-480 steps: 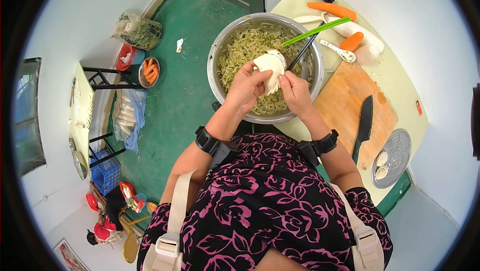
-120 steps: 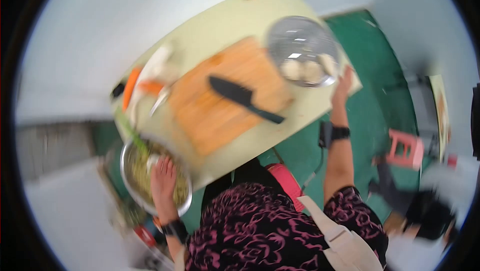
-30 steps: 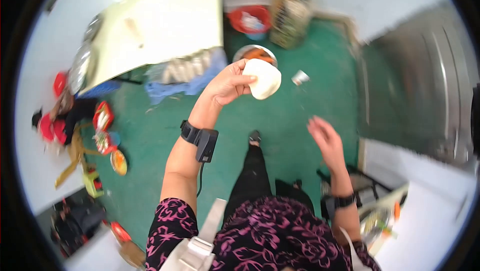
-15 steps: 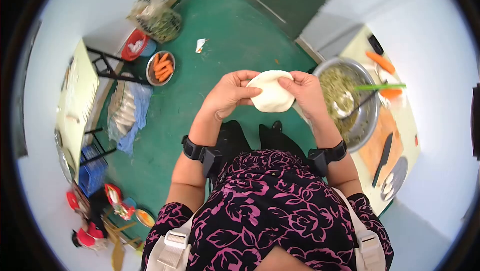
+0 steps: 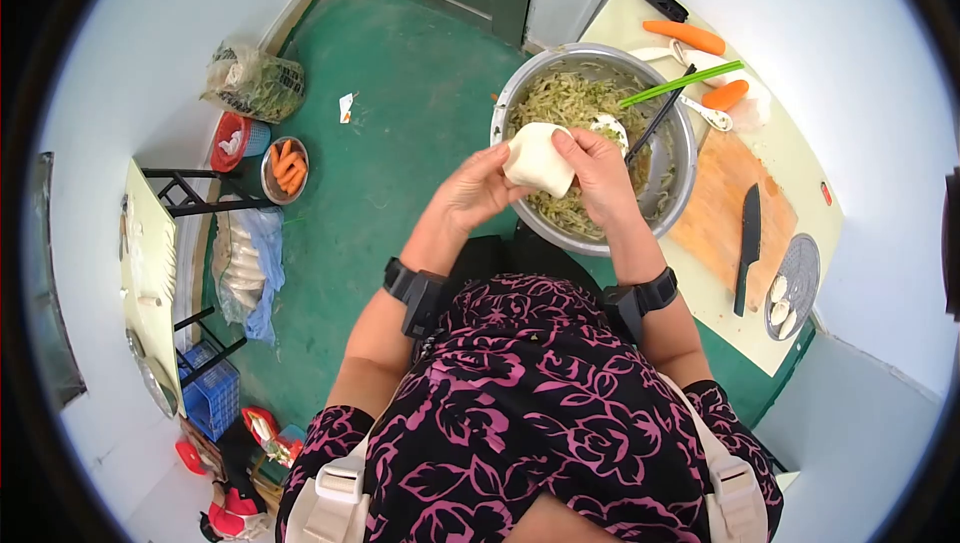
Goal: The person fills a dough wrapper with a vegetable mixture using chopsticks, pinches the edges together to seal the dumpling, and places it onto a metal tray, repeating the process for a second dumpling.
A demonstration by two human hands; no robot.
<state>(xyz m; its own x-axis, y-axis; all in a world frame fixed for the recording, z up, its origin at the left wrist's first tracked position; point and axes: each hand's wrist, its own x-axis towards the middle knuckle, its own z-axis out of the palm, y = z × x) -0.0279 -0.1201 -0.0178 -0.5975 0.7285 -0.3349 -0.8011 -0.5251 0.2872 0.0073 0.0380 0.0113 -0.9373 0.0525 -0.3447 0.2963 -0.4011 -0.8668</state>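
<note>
A pale round dough wrapper [image 5: 538, 160] is held up between my two hands. My left hand [image 5: 474, 189] pinches its left edge, and my right hand [image 5: 600, 178] grips its right edge, thumb on top. The sheet droops a little at its lower side. Under and beyond it is a large metal bowl [image 5: 682, 178] with shredded green filling [image 5: 575, 95]. A white spoon [image 5: 712, 116], dark chopsticks [image 5: 662, 115] and green chopsticks [image 5: 690, 83] rest in or across the bowl. No filling shows on the wrapper.
On the right table lie a cutting board [image 5: 712, 198], a black knife [image 5: 749, 233], a carrot [image 5: 684, 37] and a perforated metal plate [image 5: 803, 258] with several white dough pieces. Floor left: a bowl of carrots [image 5: 288, 171], a bagged bundle [image 5: 255, 83]. A person [image 5: 235, 508] is at lower left.
My view and body have turned right, so my hands and the wrapper are now by the bowl's near left side. The wrapper is still in both hands and hangs more bent.
</note>
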